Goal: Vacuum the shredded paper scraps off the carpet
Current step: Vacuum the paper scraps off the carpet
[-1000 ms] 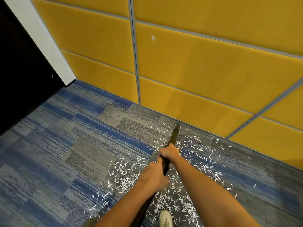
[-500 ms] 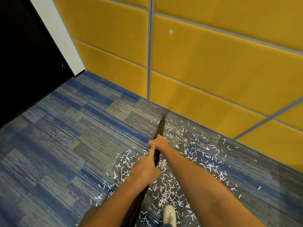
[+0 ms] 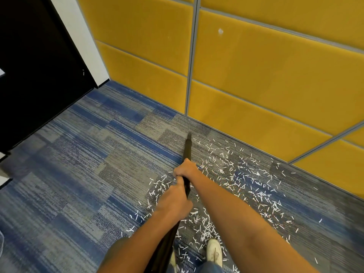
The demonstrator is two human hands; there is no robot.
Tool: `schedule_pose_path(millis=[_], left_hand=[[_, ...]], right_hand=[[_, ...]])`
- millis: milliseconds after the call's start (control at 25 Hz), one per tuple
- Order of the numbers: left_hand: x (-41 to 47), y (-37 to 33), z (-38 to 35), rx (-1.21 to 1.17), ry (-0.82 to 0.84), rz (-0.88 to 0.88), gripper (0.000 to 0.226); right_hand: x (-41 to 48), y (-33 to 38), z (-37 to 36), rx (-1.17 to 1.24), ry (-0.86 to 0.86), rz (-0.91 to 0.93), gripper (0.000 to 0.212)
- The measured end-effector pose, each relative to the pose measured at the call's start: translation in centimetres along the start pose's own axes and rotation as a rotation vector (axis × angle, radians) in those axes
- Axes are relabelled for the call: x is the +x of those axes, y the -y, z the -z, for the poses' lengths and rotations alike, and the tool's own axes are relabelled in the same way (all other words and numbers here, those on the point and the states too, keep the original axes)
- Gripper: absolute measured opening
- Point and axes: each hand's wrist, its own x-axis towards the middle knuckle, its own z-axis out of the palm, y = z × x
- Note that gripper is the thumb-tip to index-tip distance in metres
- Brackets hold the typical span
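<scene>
Head view: blue-grey carpet [image 3: 82, 174], paper scraps [image 3: 246, 180], yellow wall panels [image 3: 266, 79].

Black vacuum wand [image 3: 187, 148] slanted, white paper scraps [image 3: 224, 170] strewn over carpet [image 3: 78, 174]

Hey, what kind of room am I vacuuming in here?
Probably an office or meeting room: blue-grey carpet tiles on the floor, padded yellow wall panels set in grey frames, and a dark door on the left.
</scene>
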Motion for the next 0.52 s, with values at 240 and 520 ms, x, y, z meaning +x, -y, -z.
schedule_pose_path(millis=[240, 520], left_hand=[[-0.5, -1.8, -1.5, 0.037, 0.058, -0.112, 0.072], [-0.6, -7.1, -4.5, 0.113, 0.136, -0.276, 0.07]], right_hand=[[-0.4, -3.9, 0.8, 0.061, -0.127, -0.11, 0.056], [-1.4, -11.9, 4.4, 0.167, -0.192, -0.284, 0.054]])
